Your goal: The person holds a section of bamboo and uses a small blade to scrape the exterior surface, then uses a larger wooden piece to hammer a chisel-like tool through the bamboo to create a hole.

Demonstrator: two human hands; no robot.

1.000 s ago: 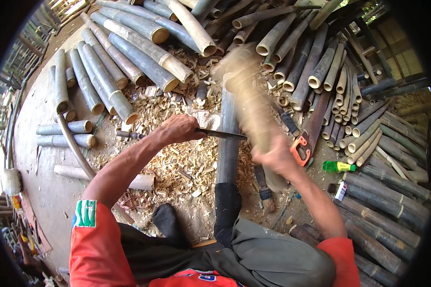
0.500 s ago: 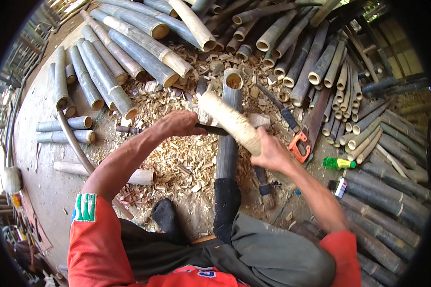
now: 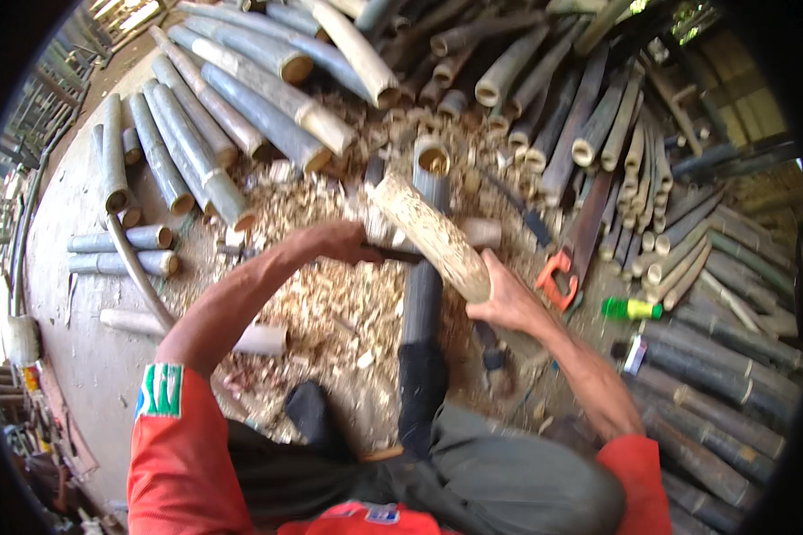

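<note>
The club [image 3: 433, 236] is pale, rough, chipped wood; the bamboo [image 3: 422, 294] is smooth, matt grey-green (shavings [image 3: 330, 308] dry, flaky).

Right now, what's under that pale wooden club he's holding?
Under the pale wooden club lie a blade's dark back and an upright dark bamboo tube; the edge is covered.

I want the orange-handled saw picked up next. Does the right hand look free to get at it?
Probably not right now: the right hand is gripping the pale wooden club. The saw itself lies uncovered just beside that hand.
</note>
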